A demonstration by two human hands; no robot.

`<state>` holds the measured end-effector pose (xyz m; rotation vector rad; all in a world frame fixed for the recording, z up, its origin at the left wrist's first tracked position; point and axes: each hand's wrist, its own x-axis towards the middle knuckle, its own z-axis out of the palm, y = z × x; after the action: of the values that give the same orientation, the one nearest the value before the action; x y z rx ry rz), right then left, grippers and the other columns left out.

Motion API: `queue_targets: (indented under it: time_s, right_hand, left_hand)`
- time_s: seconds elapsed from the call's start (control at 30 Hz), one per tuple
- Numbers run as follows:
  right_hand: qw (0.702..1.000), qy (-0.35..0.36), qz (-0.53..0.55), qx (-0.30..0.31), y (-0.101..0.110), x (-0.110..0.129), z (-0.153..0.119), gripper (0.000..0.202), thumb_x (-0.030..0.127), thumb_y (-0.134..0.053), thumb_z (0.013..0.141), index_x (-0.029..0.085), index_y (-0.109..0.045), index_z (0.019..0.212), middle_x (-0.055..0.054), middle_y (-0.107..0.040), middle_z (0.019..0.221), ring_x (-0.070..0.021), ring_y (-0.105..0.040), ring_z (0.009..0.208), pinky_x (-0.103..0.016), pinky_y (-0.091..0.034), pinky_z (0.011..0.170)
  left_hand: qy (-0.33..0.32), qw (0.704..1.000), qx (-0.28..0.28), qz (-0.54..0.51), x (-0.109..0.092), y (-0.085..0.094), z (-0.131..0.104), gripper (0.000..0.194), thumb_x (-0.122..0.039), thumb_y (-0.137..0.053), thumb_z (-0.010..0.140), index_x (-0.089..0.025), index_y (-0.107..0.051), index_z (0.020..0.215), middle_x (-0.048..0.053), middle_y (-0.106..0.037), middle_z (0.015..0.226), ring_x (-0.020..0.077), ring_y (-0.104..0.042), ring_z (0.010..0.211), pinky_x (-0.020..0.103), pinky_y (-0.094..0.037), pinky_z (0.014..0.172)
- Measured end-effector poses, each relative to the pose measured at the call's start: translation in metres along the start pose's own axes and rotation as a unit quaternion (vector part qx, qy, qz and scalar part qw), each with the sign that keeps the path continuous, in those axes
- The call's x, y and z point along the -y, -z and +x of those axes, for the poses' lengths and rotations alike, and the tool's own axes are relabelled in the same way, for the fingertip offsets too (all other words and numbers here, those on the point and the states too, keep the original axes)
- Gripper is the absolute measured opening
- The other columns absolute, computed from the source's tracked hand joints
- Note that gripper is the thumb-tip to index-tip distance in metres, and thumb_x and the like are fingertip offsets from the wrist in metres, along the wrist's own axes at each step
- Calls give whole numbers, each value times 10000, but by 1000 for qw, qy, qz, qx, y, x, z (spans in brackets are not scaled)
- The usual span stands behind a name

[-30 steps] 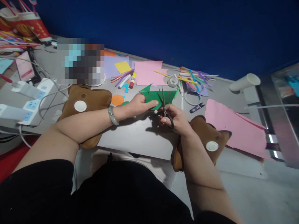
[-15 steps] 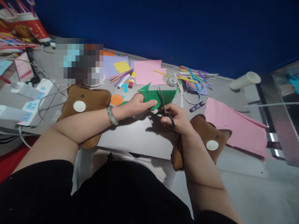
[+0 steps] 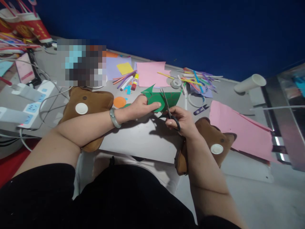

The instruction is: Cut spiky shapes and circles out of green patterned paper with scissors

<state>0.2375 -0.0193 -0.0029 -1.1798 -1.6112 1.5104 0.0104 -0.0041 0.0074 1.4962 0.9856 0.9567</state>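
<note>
Green paper, partly cut with a rounded outline, is pinched in my left hand, the thumb lying on its round part. My right hand has its fingers in the black handles of a pair of scissors. The blades point up and away, across the green paper just right of the left thumb. An orange paper circle lies left of my left hand, with a piece of green paper partly hidden beside it. Brown cushions lie under or beside both forearms, one on the left and one on the right.
Behind my hands lie pink paper, a glue stick, markers, tape rolls and colourful sticks. Small snips and a pink sheet are at the right. A power strip with cables is at the left.
My right hand and the scissors have shifted slightly to the right. My left hand still holds the green paper in almost the same place.
</note>
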Motion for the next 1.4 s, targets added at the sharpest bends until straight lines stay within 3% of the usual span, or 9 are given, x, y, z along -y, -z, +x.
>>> queue_targets:
  time_s: [0.17,0.33,0.57,0.8,0.93,1.17,1.4]
  right_hand:
    - [1000,1,-6,-2,1,2,-1,649,699,-998,564,226,-686,880,45,-630,518,-122,-513,387,-250,-379,385]
    - [1000,-4,-8,-3,0,4,-2,656,702,-1002,547,230,-684,872,49,-626,522,-123,-511,385,-251,-375,382]
    - [1000,0,-15,-6,1,5,-2,653,701,-1005,542,231,-690,868,47,-625,511,-122,-504,382,-249,-362,376]
    - [1000,0,-14,-10,0,6,-2,655,703,-1005,538,231,-690,865,46,-621,507,-121,-495,378,-250,-356,378]
    - [1000,7,-8,-10,0,6,-2,650,687,-1013,537,234,-678,862,52,-616,505,-117,-486,374,-253,-350,379]
    - [1000,-4,-13,-12,1,1,0,674,654,-1035,511,231,-660,877,55,-620,541,-123,-514,408,-257,-385,403]
    - [999,23,-31,-11,1,-2,3,710,644,-1051,461,217,-670,883,33,-665,615,-127,-546,515,-258,-409,492]
  left_hand:
    - [7,1000,3,1,-2,1,-2,344,-420,-635,842,-214,-450,638,-55,-394,612,93,-362,597,260,-350,589]
    - [3,1000,7,-28,-6,-1,0,225,-340,-634,833,-191,-544,693,-41,-499,643,100,-443,632,246,-412,629]
    - [2,999,-1,-33,-5,-1,1,199,-327,-656,833,-184,-574,722,-28,-547,668,109,-492,660,243,-442,648]
    - [-13,999,7,-39,2,1,1,290,-399,-684,831,-177,-571,682,-25,-547,642,91,-457,608,237,-404,587]
    - [13,1000,13,-23,3,1,0,380,-394,-649,892,-184,-526,600,-5,-551,562,88,-474,542,229,-362,519]
    - [13,1000,26,5,5,3,1,446,-386,-611,956,-176,-559,566,5,-572,499,88,-485,468,229,-386,506]
    - [-19,994,77,72,6,5,0,456,-349,-565,957,-186,-477,540,-25,-475,487,77,-402,502,241,-321,522]
